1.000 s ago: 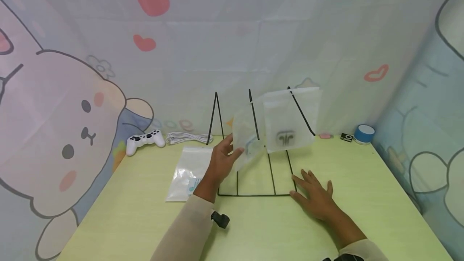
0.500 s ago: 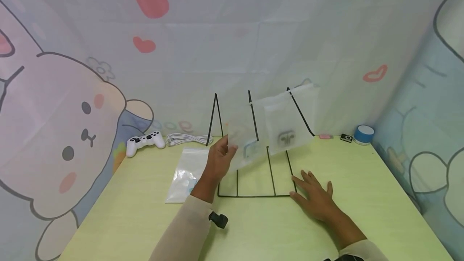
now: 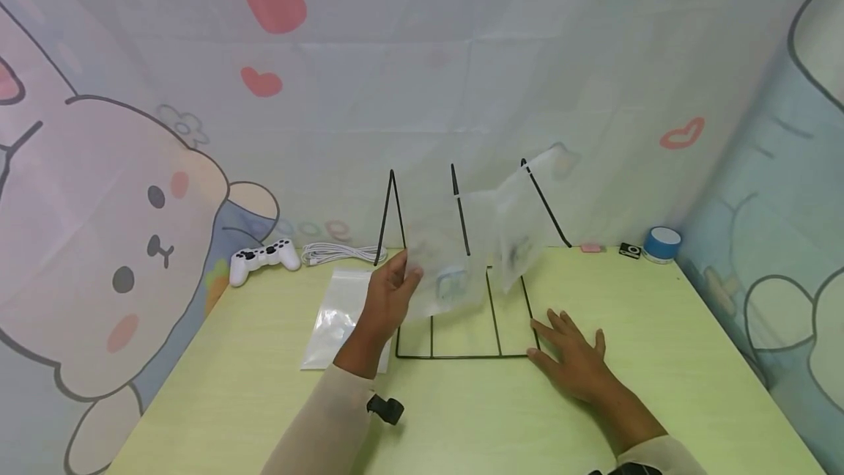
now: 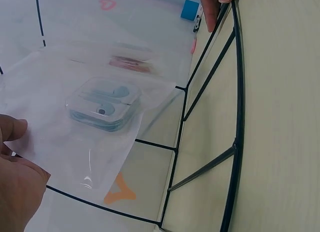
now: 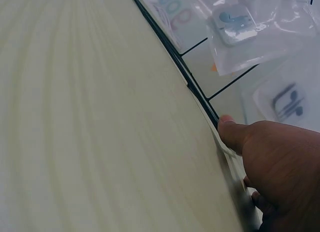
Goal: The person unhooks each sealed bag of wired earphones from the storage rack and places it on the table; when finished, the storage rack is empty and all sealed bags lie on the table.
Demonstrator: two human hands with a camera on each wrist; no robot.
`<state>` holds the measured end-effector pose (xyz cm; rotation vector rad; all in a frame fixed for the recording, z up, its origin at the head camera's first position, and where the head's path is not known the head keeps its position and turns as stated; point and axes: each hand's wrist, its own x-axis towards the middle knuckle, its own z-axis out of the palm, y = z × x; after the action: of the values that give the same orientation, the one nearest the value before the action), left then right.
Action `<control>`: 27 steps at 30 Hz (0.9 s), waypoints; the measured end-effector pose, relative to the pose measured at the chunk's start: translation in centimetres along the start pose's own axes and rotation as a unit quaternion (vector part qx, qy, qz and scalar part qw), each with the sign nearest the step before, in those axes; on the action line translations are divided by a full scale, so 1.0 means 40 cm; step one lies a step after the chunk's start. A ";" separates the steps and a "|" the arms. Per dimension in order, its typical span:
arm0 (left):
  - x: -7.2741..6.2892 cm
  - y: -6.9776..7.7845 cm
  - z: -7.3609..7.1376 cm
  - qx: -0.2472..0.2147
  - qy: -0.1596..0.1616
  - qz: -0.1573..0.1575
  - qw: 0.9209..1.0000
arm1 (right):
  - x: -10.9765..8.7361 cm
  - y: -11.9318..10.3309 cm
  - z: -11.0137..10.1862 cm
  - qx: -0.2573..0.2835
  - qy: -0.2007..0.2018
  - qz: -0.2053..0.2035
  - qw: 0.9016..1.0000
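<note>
My left hand (image 3: 387,295) pinches the edge of a translucent plastic bag (image 3: 428,299) in front of the black wire rack (image 3: 467,357). In the left wrist view, white earphones in a clear case (image 4: 102,109) show inside this bag, and the thumb (image 4: 19,131) lies on its edge. A second translucent bag (image 3: 521,237), with a dark earphone shape in it, hangs at the rack's right prong, twisted and slanting. My right hand (image 3: 574,361) rests with spread fingers at the rack's front right corner; its thumb (image 5: 229,124) touches the wire in the right wrist view.
A flat clear bag (image 3: 336,314) lies left of the rack. Behind it are a white game controller (image 3: 264,259) and a coiled white cable (image 3: 343,251). A pink eraser-like block (image 3: 591,248), a small black device (image 3: 630,250) and a blue-and-white round container (image 3: 662,244) stand back right.
My left hand has drawn left and slightly toward me with the bag. The second bag has swung left and twisted edge-on, its top right corner rising. The right hand has stayed in place.
</note>
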<state>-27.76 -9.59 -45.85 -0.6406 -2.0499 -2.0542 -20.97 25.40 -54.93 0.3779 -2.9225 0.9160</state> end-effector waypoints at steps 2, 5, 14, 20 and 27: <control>-0.006 0.007 -0.003 0.001 0.000 0.003 1.000 | 0.000 0.001 0.001 -0.002 0.000 0.000 1.000; -0.013 0.013 -0.006 0.001 -0.004 0.013 1.000 | 0.000 0.003 0.002 -0.005 0.001 0.001 1.000; -0.039 0.026 -0.012 0.012 -0.024 0.011 1.000 | 0.001 0.007 0.005 -0.002 0.002 0.000 1.000; -0.057 0.040 -0.020 0.012 -0.033 0.008 0.999 | 0.001 0.005 0.006 -0.004 -0.001 0.002 1.000; -0.078 0.055 -0.031 0.025 -0.040 -0.001 0.999 | 0.002 0.005 0.003 -0.005 0.002 -0.004 1.000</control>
<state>-24.28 -11.45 -45.07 -0.7231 -2.1381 -2.0026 -21.09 25.49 -55.14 0.3851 -2.9188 0.9000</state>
